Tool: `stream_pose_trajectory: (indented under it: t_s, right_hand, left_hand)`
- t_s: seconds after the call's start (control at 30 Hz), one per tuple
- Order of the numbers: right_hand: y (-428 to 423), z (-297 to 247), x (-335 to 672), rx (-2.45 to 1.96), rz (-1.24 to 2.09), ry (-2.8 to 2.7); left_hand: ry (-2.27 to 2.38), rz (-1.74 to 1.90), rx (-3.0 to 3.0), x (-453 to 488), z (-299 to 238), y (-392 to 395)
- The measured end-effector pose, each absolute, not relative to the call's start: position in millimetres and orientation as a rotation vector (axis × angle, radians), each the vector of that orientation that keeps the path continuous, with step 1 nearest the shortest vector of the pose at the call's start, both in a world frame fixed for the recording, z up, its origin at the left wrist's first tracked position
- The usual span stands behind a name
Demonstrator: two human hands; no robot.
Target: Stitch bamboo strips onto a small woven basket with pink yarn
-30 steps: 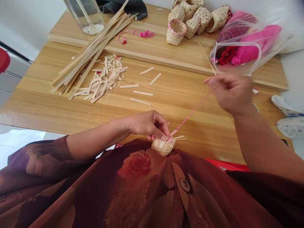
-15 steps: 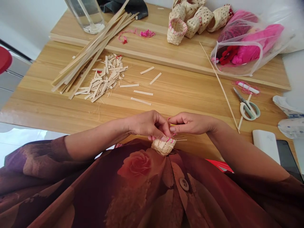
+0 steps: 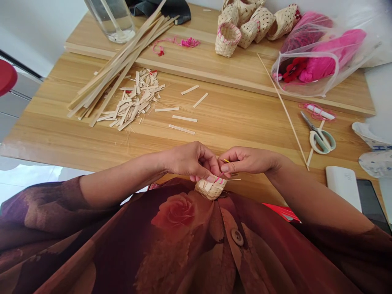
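In the head view, the fingers of the left hand [image 3: 191, 161] pinch the rim of a small woven basket [image 3: 211, 189] just below them; the right hand [image 3: 246, 160], beside them, has its fingers pressed together around a thin yellow tool [image 3: 227, 161]; scissors [image 3: 320, 136] lie well to their right

- From here, the bare left hand [image 3: 197, 163] pinches, fingers [image 3: 211, 160] curled.
- Just beside it, the bare right hand [image 3: 243, 160] pinches, thumb [image 3: 229, 168] against forefinger [image 3: 230, 154].
- Bare left forearm [image 3: 128, 175] and bare right forearm [image 3: 303, 188] slant inward.
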State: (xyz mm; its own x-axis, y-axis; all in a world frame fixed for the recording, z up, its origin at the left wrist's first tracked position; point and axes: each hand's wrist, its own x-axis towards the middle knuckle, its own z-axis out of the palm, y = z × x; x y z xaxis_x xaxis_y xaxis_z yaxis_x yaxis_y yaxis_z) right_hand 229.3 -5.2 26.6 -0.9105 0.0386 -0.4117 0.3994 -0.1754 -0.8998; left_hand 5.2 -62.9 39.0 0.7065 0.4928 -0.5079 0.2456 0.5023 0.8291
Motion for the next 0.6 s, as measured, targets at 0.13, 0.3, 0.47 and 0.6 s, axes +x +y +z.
stream_pose_trajectory:
  t_s: [0.13, 0.3, 0.47, 0.6]
  right_hand:
    - [-9.7, 34.9, 228.3, 0.582, -2.199, 1.888]
    - [-28.3, 35.3, 221.9, 0.864, -1.962, 2.302]
    - [-52.4, 50.7, 212.3, 1.063, -1.513, 2.741]
    - [-71.2, 57.5, 208.4, 1.155, -1.438, 2.874]
  left_hand:
    - [0.850, 0.147, 1.062, 5.5, 38.3, -61.8]
    - [0.862, 0.157, 1.090, 7.1, 35.7, -59.7]
    - [0.913, 0.166, 1.096, 7.8, 36.3, -60.4]
    - [0.899, 0.183, 1.088, 7.6, 40.1, -66.3]
